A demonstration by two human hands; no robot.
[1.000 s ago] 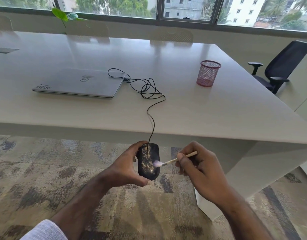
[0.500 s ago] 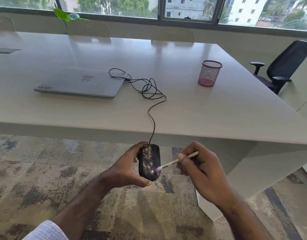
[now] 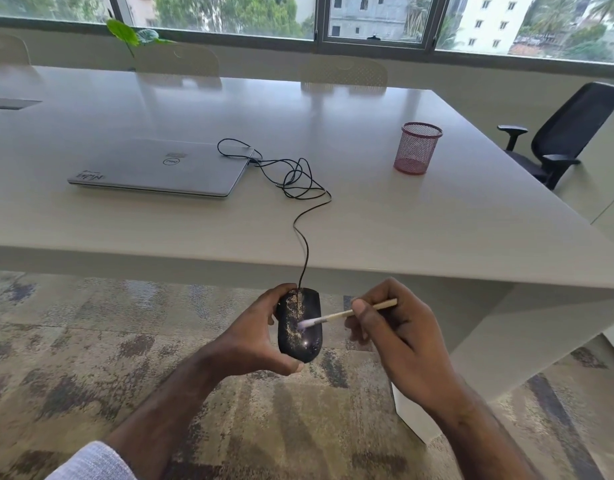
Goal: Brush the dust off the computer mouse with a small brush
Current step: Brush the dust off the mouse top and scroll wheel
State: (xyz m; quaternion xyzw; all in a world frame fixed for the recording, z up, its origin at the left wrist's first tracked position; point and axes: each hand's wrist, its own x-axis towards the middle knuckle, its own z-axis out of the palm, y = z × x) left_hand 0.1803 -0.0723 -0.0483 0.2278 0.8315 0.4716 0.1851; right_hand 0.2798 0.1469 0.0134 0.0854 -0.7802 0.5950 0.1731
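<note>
**Brushing the dusty mouse, held off the worktop**

While your left hand (image 3: pixel 253 341) is gripping the black computer mouse (image 3: pixel 299 325) from its left side, fingers curled round it, you are holding it in the air in front of the worktop (image 3: pixel 402 230), above the carpet. Your right hand (image 3: pixel 399 337) is pinching the small brush (image 3: pixel 347 314), whose pale bristles are touching the mouse's dusty top. The cable (image 3: pixel 305 233) is trailing up to the closed laptop (image 3: pixel 160 168).

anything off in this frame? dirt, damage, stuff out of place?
The mouse, held off the table's edge in the left hand, has pale dust streaked down its top. The brush in the right hand touches it mid-body. Its cable lies in a loose tangle beside the closed laptop. No damage shows.
</note>
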